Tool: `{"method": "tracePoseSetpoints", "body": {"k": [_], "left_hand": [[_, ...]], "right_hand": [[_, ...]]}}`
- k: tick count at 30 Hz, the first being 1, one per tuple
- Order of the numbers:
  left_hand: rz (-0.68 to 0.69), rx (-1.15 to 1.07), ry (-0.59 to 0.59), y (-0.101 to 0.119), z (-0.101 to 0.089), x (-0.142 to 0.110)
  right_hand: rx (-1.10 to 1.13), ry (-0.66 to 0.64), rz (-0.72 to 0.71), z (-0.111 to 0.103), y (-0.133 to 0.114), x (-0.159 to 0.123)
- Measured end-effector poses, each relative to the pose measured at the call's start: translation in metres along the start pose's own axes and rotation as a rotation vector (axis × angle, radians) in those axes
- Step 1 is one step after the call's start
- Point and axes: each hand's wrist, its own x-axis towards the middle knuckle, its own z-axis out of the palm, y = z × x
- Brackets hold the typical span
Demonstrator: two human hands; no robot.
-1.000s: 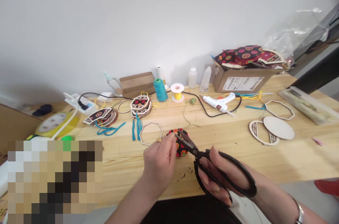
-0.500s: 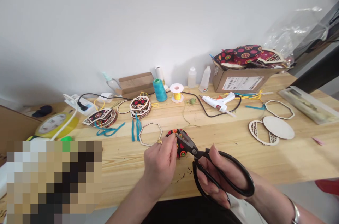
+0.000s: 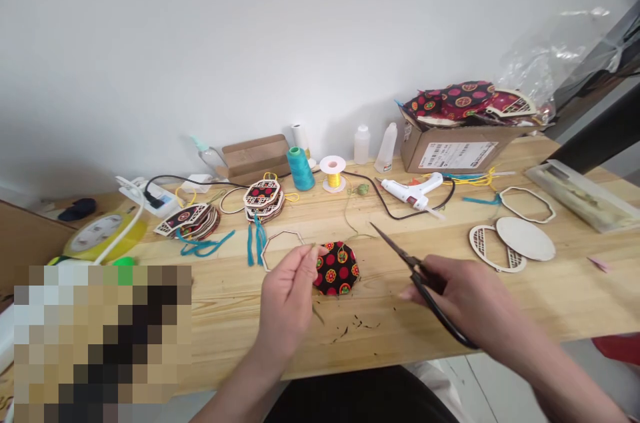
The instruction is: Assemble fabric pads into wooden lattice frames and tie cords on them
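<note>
My left hand [image 3: 290,289] is closed in a pinch on a thin olive-green cord [image 3: 318,316], whose tail hangs below the fingers. Just right of these fingers, an octagonal fabric-covered piece [image 3: 338,269] lies on the table, black with red and floral dots. My right hand [image 3: 457,296] grips black-handled scissors [image 3: 397,249], their blades together and pointing up and left, apart from the fabric piece. Behind my left hand an octagonal wooden frame [image 3: 267,249] is partly hidden. Dark scraps [image 3: 357,324] are scattered in front of the fabric piece.
Along the wall stand a teal thread cone [image 3: 301,169], a yellow cord spool [image 3: 333,176], a glue gun [image 3: 415,193] and a cardboard box [image 3: 445,149] of fabric pieces. Decorated ornaments [image 3: 264,199] lie left; wooden discs [image 3: 525,238] and a plastic case [image 3: 583,196] lie right.
The scissors have moved right, away from my left hand and the fabric piece, and their blades have come together. My left hand has turned slightly, exposing more of the piece and the green cord.
</note>
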Motion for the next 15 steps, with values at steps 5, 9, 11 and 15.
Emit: {"method": "tracePoseSetpoints", "body": {"k": [5, 9, 11, 15], "left_hand": [[-0.282, -0.421, -0.052, 0.002, -0.003, 0.007], [-0.365, -0.576, -0.058, 0.005, 0.001, 0.007], [-0.393, -0.643, -0.073, 0.007, 0.001, 0.006], [-0.402, -0.725, -0.122, 0.01, -0.001, 0.005]], "right_hand": [[-0.647, 0.025, 0.228, -0.024, 0.042, 0.006], [-0.669, 0.08, 0.089, -0.03, 0.076, 0.001], [-0.682, 0.086, 0.066, -0.034, 0.084, 0.001], [-0.766, 0.121, 0.174, -0.043, 0.073, 0.006]]}}
